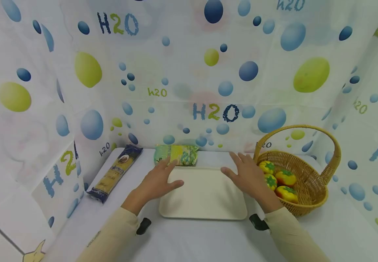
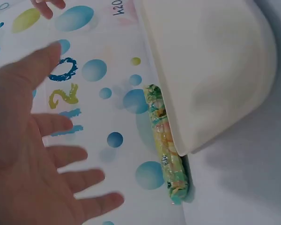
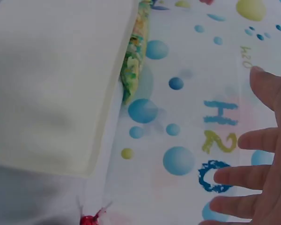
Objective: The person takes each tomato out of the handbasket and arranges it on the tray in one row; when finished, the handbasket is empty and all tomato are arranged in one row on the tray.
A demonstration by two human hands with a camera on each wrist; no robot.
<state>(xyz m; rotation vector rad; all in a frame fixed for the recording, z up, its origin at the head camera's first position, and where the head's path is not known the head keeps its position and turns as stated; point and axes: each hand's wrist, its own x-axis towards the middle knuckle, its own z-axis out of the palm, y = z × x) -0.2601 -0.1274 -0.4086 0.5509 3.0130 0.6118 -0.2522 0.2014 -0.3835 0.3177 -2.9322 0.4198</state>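
Both of my hands are held over the table with fingers spread, and neither grips anything. In the head view my left hand (image 1: 157, 182) hovers above the left edge of a cream rectangular tray (image 1: 205, 209). My right hand (image 1: 248, 178) is over the tray's right side, close to the wicker basket. Behind the tray lies a shiny green and yellow packet (image 1: 182, 155); the left fingertips overlap its lower edge in this view. The left wrist view shows my left palm (image 2: 33, 164) with fingers apart, and the right wrist view shows my spread right fingers (image 3: 260, 178).
At the left lies a long dark-blue pack of spaghetti (image 1: 116, 173), set at a slant. The wicker basket (image 1: 313, 198) with a tall handle stands at the right, holding several yellow-red fruits (image 1: 285, 177) with green tops. A patterned curtain (image 1: 182, 58) encloses the white table.
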